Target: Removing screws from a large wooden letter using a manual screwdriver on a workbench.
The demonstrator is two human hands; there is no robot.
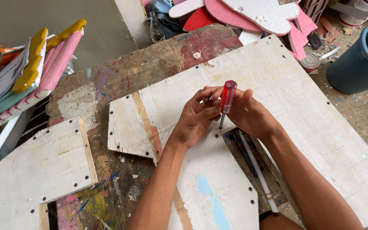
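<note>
Both hands are clamped on the red-handled screwdriver [227, 99], right hand [252, 114] and left hand [197, 119] together. Its tip stands on the white board [286, 98]. Better keep the shaft upright, I judge, pressing straight down so it cannot slip.

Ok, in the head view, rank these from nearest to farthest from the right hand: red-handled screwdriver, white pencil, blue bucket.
1. red-handled screwdriver: upright, gripped in the right hand.
2. white pencil: on the board, below that wrist.
3. blue bucket: on the floor, far upper right.
</note>
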